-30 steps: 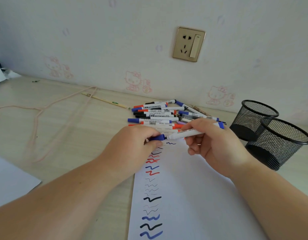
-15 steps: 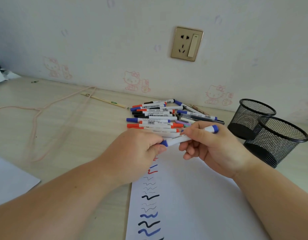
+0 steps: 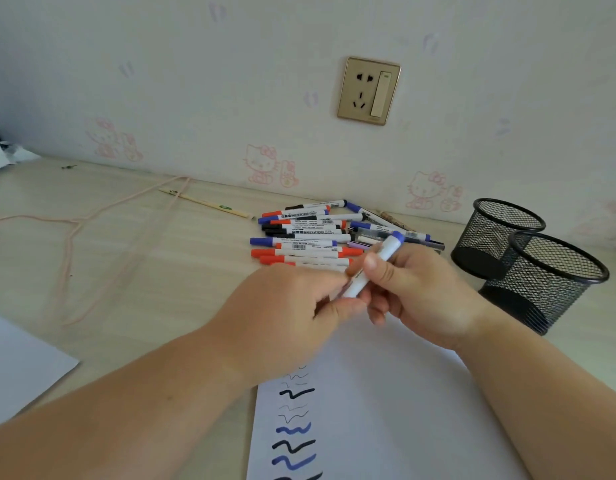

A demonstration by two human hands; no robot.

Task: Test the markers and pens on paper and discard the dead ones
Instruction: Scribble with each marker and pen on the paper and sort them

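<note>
Both hands' fingers [image 3: 386,271] around marker [image 3: 379,265]

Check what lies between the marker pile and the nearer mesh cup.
In the head view, the right hand with its blue-capped marker lies between the marker pile and the nearer mesh cup.

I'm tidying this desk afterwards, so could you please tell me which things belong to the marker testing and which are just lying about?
Part of the job:
- white blue-capped marker, held by left hand and right hand
- pile of whiteboard markers and pens
- white test paper with squiggles
- two black mesh cups

Lying about:
- pink cord
- wooden stick
- blank white sheet
</note>
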